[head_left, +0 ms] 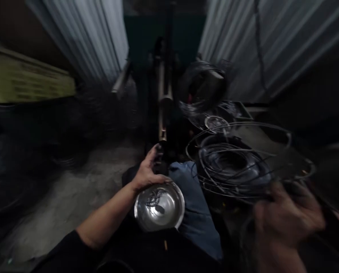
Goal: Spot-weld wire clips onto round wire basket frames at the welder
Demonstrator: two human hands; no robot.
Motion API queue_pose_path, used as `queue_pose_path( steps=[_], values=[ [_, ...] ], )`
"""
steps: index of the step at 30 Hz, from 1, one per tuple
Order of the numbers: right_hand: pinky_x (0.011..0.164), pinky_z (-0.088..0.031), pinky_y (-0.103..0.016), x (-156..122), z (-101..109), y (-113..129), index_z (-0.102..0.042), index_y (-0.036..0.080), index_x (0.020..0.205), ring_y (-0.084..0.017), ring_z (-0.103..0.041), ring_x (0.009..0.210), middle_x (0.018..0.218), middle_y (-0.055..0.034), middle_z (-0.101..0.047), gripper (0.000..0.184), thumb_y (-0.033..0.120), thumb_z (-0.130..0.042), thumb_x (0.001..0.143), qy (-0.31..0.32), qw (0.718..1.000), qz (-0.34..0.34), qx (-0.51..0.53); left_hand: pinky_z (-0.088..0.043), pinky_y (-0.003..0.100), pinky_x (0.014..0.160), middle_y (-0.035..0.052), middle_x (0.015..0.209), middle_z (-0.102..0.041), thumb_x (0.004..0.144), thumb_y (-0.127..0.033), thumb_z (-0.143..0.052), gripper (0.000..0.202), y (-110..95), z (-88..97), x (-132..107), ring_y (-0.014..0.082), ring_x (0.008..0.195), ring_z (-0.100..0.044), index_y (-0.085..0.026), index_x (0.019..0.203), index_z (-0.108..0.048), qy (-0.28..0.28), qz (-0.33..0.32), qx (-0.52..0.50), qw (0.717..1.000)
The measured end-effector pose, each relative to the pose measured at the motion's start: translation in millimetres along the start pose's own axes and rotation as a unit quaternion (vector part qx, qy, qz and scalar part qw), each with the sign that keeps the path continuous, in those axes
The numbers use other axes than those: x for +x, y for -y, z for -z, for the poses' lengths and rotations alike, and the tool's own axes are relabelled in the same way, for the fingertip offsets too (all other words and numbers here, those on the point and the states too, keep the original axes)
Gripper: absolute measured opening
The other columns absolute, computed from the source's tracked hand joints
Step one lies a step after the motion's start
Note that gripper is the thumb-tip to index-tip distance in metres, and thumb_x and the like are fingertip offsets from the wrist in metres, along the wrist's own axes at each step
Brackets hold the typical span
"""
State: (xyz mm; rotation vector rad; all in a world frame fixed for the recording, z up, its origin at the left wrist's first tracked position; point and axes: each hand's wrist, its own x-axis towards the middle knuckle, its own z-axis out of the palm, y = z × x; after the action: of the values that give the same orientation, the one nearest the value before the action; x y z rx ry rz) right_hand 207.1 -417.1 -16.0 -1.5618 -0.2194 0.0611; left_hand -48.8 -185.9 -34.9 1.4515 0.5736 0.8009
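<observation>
My left hand [149, 172] reaches forward over a shiny metal bowl [173, 197] in my lap. Its thumb lies along the bowl's far rim, and its fingers stretch apart from it toward the tip of a narrow metal bar [162, 125]. A few small dark pieces [155, 199] lie in the bowl. At the right, my right hand [289, 212] is smeared by motion but looks closed at the near edge of a loose coil of wire [232, 182]. Exactly how its fingers hold the wire is hard to make out.
Another wire coil [202, 89] hangs farther back, near a small round dish [216, 123]. A yellow crate [30, 77] stands at the left. Corrugated metal sheets [84, 34] rise on both sides. Bare concrete floor [81, 193] shows at the left.
</observation>
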Motion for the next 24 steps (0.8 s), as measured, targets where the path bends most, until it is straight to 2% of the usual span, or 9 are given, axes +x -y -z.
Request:
queue_pose_path(
  steps=[2,3,5,7,9,13,16,20,24],
  values=[
    [0.085,-0.056,-0.046,-17,-68,-12,-0.064,0.024,0.097,-0.026,-0.064,0.093,0.097,-0.0036,-0.065,0.048,0.05,-0.084,0.061,-0.039,0.997,0.027,0.062,-0.05,0.04,0.097,0.0147,0.157,-0.041,0.039,-0.03,-0.099,0.126,3,6.8,3,0.0359,0.132,-0.049,-0.03,0.153,-0.046,-0.023,-0.007,-0.023,0.999],
    [0.085,-0.056,-0.046,-25,-95,-19,-0.064,0.022,0.091,-0.024,-0.064,0.087,0.091,-0.0026,-0.065,0.046,0.049,-0.084,0.06,-0.031,0.994,0.03,0.098,-0.049,0.039,0.097,0.0146,0.153,-0.045,0.041,-0.029,-0.099,0.123,7,12.0,4,0.0344,0.13,-0.051,-0.028,0.153,-0.047,-0.035,-0.003,-0.032,0.999],
    [0.081,-0.055,-0.04,-33,-133,-36,-0.065,0.02,0.083,-0.019,-0.063,0.078,0.083,-0.0004,-0.066,0.044,0.045,-0.087,0.053,0.031,0.992,-0.002,0.126,-0.048,0.037,0.098,0.013,0.134,-0.059,0.046,-0.028,-0.098,0.109,17,24.4,9,0.0288,0.118,-0.057,-0.024,0.146,-0.055,-0.058,0.009,-0.044,0.997],
    [0.076,-0.054,-0.036,-29,-154,-56,-0.067,0.019,0.079,-0.016,-0.061,0.072,0.077,0.0006,-0.067,0.046,0.045,-0.089,0.047,0.107,0.989,-0.036,0.099,-0.046,0.035,0.097,0.0086,0.112,-0.066,0.05,-0.027,-0.096,0.093,29,37.3,15,0.0229,0.103,-0.06,-0.019,0.137,-0.064,-0.078,0.019,-0.04,0.996],
    [0.075,-0.053,-0.035,-17,-162,-76,-0.071,0.018,0.078,-0.017,-0.062,0.071,0.074,-0.0009,-0.069,0.049,0.05,-0.088,0.046,0.176,0.983,-0.049,0.033,-0.046,0.034,0.097,0.0051,0.103,-0.065,0.05,-0.024,-0.095,0.086,39,48.5,23,0.0201,0.098,-0.06,-0.018,0.131,-0.067,-0.091,0.025,-0.022,0.995],
    [0.08,-0.052,-0.037,-2,-167,-101,-0.076,0.016,0.082,-0.023,-0.067,0.081,0.081,-0.0066,-0.074,0.054,0.06,-0.084,0.051,0.268,0.958,-0.059,-0.081,-0.044,0.034,0.101,0.0032,0.105,-0.064,0.046,-0.018,-0.093,0.086,48,62.2,40,0.021,0.103,-0.059,-0.018,0.129,-0.069,-0.097,0.015,0.042,0.994],
    [0.079,-0.052,-0.037,-3,-172,-104,-0.077,0.016,0.081,-0.024,-0.067,0.083,0.081,-0.0074,-0.075,0.057,0.064,-0.082,0.05,0.279,0.953,-0.068,-0.1,-0.044,0.034,0.102,0.0039,0.106,-0.066,0.046,-0.018,-0.093,0.084,47,65.8,50,0.0223,0.105,-0.06,-0.018,0.126,-0.071,-0.103,0.008,0.064,0.993],
    [0.078,-0.052,-0.035,-7,-179,-93,-0.078,0.016,0.084,-0.025,-0.067,0.085,0.084,-0.0077,-0.076,0.056,0.064,-0.079,0.054,0.282,0.951,-0.066,-0.111,-0.044,0.035,0.104,0.0032,0.106,-0.068,0.047,-0.021,-0.094,0.082,42,64.0,56,0.0209,0.104,-0.061,-0.017,0.125,-0.071,-0.15,0.017,0.02,0.988],
    [0.07,-0.048,-0.031,0,-178,-71,-0.078,0.013,0.089,-0.022,-0.064,0.078,0.079,-0.0065,-0.074,0.058,0.066,-0.073,0.065,0.259,0.954,-0.002,-0.149,-0.048,0.029,0.088,-0.001,0.089,-0.066,0.055,-0.029,-0.093,0.067,25,55.3,63,0.0137,0.085,-0.06,-0.015,0.117,-0.072,-0.201,0.037,-0.077,0.976]
  ],
)
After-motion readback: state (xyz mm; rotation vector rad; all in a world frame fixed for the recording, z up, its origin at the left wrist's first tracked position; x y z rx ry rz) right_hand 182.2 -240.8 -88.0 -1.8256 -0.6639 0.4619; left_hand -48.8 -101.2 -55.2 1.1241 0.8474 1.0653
